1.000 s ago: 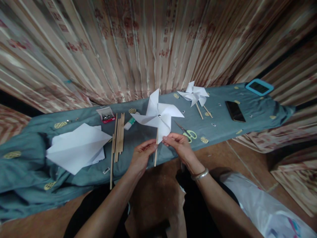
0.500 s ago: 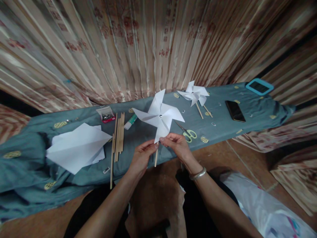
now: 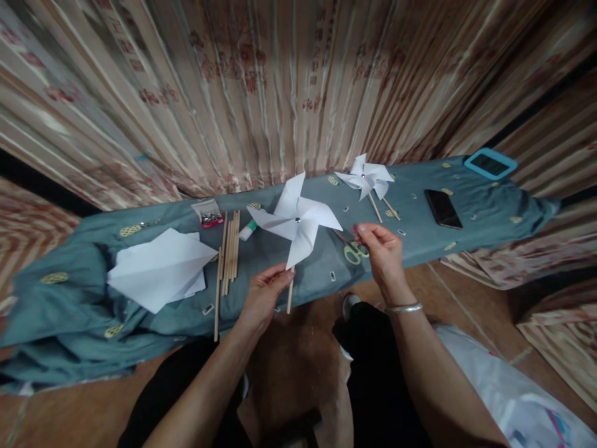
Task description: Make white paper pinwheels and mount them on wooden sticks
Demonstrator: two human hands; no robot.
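A white paper pinwheel point(image 3: 303, 225) with a silver pin at its centre is held up over the table on a thin wooden stick point(image 3: 290, 294). My left hand point(image 3: 265, 289) pinches the stick just under the lowest blade. Apart from the pinwheel, to its right, my right hand point(image 3: 383, 249) hovers with fingers curled in and nothing visible in them. Just beside and partly behind that hand lie scissors with yellow-green handles point(image 3: 353, 254). Farther back, white pinwheels point(image 3: 366, 177) on two sticks lie overlapping on the cloth.
The table carries a green cloth point(image 3: 308, 286). At left are white paper sheets point(image 3: 158, 267), several wooden sticks point(image 3: 231, 249), a box of metal pins point(image 3: 208, 214) and a glue stick point(image 3: 248, 230). A phone point(image 3: 443, 208) and blue-framed device point(image 3: 489, 163) lie right. Curtains point(image 3: 280, 93) hang behind.
My right hand has let go of the pinwheel's lower blade and moved right, beside the scissors. My left hand keeps its hold on the stick, with the pinwheel shifted slightly left.
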